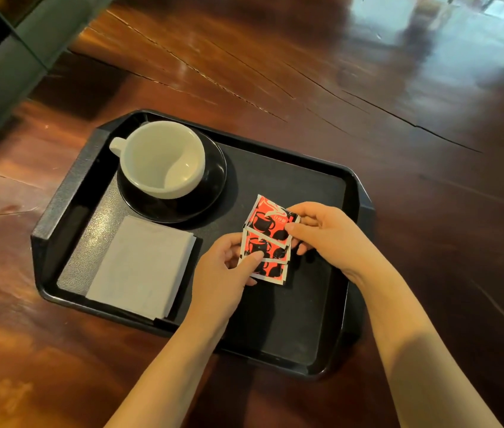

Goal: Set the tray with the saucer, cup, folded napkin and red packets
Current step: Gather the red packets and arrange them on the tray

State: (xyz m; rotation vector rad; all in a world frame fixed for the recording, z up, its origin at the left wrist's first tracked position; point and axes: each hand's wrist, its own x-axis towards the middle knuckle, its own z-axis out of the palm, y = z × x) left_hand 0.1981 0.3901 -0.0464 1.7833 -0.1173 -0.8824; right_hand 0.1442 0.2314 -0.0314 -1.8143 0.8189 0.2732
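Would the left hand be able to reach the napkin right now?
Probably yes, once it lets go: the left hand is busy on the red packets, but the folded napkin lies uncovered just beside it.

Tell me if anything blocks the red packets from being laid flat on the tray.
Nothing visible does. Both the left hand and right hand hold the packets over bare tray floor. The cup on its saucer and the napkin sit off to the left.
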